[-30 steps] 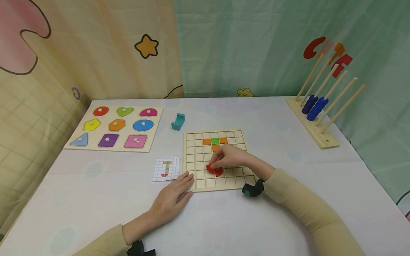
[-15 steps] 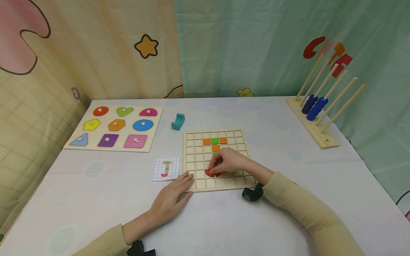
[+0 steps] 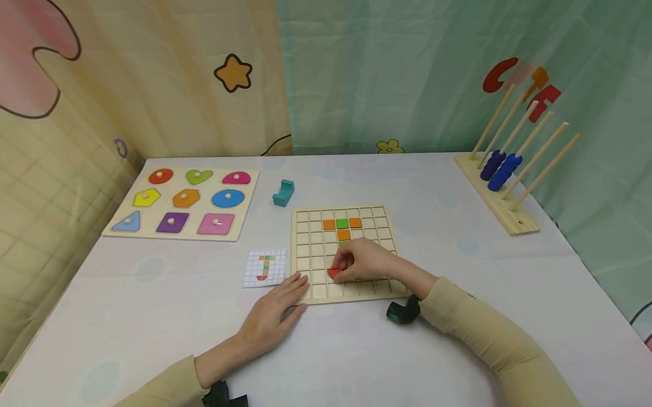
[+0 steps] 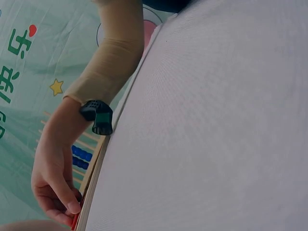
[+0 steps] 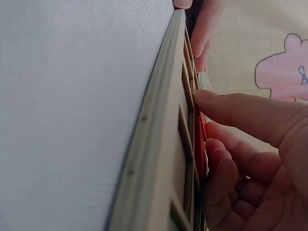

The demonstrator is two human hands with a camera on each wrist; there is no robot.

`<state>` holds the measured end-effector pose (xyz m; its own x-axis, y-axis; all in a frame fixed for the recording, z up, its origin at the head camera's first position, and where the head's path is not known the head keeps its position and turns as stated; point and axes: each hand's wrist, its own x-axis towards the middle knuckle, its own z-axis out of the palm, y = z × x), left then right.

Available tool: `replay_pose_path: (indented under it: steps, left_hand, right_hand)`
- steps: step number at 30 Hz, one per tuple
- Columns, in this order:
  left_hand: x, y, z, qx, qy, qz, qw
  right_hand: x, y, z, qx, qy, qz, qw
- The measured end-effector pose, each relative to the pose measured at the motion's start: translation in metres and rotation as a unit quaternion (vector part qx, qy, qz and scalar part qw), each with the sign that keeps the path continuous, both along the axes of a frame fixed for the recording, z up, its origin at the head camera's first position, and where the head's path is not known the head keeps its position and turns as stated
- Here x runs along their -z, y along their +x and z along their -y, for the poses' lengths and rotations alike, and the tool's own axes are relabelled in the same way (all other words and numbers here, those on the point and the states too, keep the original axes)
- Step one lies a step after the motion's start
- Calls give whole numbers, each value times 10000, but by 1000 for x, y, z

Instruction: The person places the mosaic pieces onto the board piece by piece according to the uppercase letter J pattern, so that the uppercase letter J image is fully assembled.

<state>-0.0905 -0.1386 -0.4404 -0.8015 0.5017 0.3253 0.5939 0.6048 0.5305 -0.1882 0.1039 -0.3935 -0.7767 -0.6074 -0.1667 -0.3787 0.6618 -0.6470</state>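
A wooden grid board [image 3: 318,292] lies in mid-table, with orange tiles [image 3: 329,225] and a green tile [image 3: 342,224] in its upper cells. My right hand [image 3: 367,259] pinches a red quarter-round tile [image 3: 333,273] low on the board, thumb and forefinger at its edges. In the right wrist view, red tile pieces [image 5: 200,144] sit between thumb and fingers at the grid. The hand covers the cells to the right of the red tile. My left hand [image 3: 272,313] rests flat, fingertips on the board's lower left corner. A pattern card [image 3: 264,268] lies left of the board.
A shape puzzle board [image 3: 202,211] with knobbed pieces lies at the back left. Beside it is a teal block [image 3: 284,193]. At the right stands a wooden peg rack [image 3: 498,197] with blue beads. Dark devices hang at both wrists, the right one [image 3: 404,310] near the board's front edge.
My right hand has moved slightly down, bringing the red tile down level with a second red piece, which is now hidden behind the hand. The left hand has stayed still.
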Motion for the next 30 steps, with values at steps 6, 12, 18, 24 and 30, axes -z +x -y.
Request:
replay_pose_path:
  steps: [6,12,18,24,30]
  left_hand:
    - [1,-1,-2,23,-21,-83,10000]
    - [0,0,-3,68,-95,-256,9996]
    - [0,1,-2,94,-205,-257,9994]
    - [-3,2,-4,34,-338,-221,9992]
    - [-11,5,-4,48,-1224,-507,9912]
  right_hand:
    - [4,0,-10,-107,-201,-55,9997]
    - [4,7,-31,-290,-511,35,9983]
    - [4,18,-59,-353,-628,-44,9974]
    - [3,27,-84,-202,-652,-148,9976]
    - [-2,34,-106,101,-242,-375,9990]
